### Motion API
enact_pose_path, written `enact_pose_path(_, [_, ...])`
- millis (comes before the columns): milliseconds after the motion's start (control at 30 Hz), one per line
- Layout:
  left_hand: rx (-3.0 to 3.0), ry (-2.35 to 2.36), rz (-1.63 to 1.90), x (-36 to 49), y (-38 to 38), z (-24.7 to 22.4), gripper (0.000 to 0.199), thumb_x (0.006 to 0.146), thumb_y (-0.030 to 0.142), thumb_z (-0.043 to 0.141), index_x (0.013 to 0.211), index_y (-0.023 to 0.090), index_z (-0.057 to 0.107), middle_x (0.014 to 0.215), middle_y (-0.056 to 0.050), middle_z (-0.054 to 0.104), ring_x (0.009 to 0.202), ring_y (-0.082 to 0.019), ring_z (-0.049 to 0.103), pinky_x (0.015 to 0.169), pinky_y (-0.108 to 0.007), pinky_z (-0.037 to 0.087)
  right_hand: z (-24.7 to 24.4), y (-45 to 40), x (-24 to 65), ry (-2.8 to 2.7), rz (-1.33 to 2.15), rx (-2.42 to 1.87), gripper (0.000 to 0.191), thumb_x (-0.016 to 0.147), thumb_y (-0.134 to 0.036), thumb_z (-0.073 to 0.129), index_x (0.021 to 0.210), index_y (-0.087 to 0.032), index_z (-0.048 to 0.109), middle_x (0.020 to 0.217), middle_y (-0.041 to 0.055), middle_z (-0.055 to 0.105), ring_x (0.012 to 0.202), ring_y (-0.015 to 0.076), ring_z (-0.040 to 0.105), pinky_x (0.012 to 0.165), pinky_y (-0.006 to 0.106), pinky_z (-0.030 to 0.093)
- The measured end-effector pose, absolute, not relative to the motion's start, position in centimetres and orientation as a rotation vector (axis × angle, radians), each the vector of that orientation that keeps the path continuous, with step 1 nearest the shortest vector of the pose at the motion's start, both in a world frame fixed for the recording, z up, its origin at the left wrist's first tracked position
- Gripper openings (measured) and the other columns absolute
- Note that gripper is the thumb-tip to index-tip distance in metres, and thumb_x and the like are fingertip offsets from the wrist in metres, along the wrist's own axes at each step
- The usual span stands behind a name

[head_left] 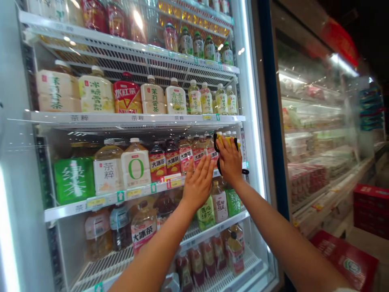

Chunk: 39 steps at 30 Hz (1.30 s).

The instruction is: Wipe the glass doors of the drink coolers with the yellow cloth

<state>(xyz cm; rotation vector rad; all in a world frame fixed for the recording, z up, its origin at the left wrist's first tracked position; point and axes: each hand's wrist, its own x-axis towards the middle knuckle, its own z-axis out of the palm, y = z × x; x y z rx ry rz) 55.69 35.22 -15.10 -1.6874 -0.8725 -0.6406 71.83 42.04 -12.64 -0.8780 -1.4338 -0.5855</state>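
Observation:
My left hand (199,183) lies flat, fingers stretched out and slightly apart, against the glass door of a drinks cooler; nothing is in it. To its right and a little higher, my right hand (230,162) presses a yellow cloth with black edging (238,144) to the glass. The fingers cover most of the cloth, and a black loop (245,171) sticks out beside the wrist. Behind the glass, red-labelled iced tea bottles (186,155) stand on a shelf near both hands. Green tea bottles (206,215) show on the shelf below.
A lit strip (253,89) runs down the cooler's right side, next to a dark blue frame (271,101). Shelves (136,118) hold rows of bottles. Further right stands an open chilled display (319,156) with packaged goods. Red boxes (343,257) sit on the floor at lower right.

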Motion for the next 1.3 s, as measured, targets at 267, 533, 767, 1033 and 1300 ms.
enact_pose_path(267, [-1.662, -0.902, -0.652, 58.7, 36.9, -15.5, 0.073, 0.099, 0.022, 0.046, 0.164, 0.013, 0.013, 0.167, -0.010, 0.024, 0.158, -0.021, 0.013, 0.132, -0.045, 0.003, -19.7, 44.0, 74.9, -1.376, -0.586, -0.881, 0.064, 0.101, -0.017, 0.036, 0.162, -0.034, 0.027, 0.164, 0.0028, 0.041, 0.158, 0.0282, 0.021, 0.123, 0.061, 0.028])
enact_pose_path(533, [-1.605, -0.896, -0.692, 60.9, 38.3, -14.5, 0.074, 0.101, 0.021, 0.043, 0.164, 0.014, 0.005, 0.166, -0.010, 0.027, 0.157, -0.020, 0.015, 0.132, -0.042, 0.001, -13.2, 46.1, 78.3, -1.479, -0.628, -0.828, 0.064, 0.098, -0.015, 0.039, 0.158, -0.035, 0.037, 0.164, -0.0010, 0.040, 0.158, 0.0257, 0.019, 0.125, 0.059, 0.025])
enact_pose_path(767, [-1.656, -0.855, -0.666, 63.3, 39.5, -13.9, 0.079, 0.097, 0.013, 0.044, 0.165, 0.015, 0.003, 0.167, -0.009, 0.025, 0.157, -0.020, 0.014, 0.132, -0.042, 0.000, -20.1, 47.6, 80.8, -1.323, -0.585, -0.901, 0.062, 0.102, -0.019, 0.037, 0.162, -0.033, 0.029, 0.161, 0.0061, 0.045, 0.156, 0.0284, 0.025, 0.122, 0.060, 0.030])
enact_pose_path(1033, [-1.693, -0.814, -0.629, 66.9, 41.8, -13.2, 0.081, 0.096, 0.015, 0.046, 0.165, 0.016, 0.004, 0.168, -0.010, 0.023, 0.157, -0.023, 0.018, 0.132, -0.046, 0.009, -13.2, 50.1, 85.6, -1.446, -0.602, -0.882, 0.059, 0.101, -0.018, 0.036, 0.158, -0.032, 0.038, 0.163, 0.0020, 0.042, 0.158, 0.0270, 0.021, 0.124, 0.055, 0.029])
enact_pose_path(1300, [-1.674, -0.760, -0.615, 69.1, 43.1, -13.7, 0.075, 0.097, 0.015, 0.046, 0.164, 0.014, 0.013, 0.167, -0.011, 0.025, 0.157, -0.024, 0.017, 0.133, -0.047, 0.003, -19.9, 50.9, 86.9, -1.358, -0.546, -0.973, 0.063, 0.104, -0.021, 0.035, 0.164, -0.033, 0.019, 0.166, 0.0064, 0.037, 0.158, 0.0310, 0.020, 0.120, 0.062, 0.033])
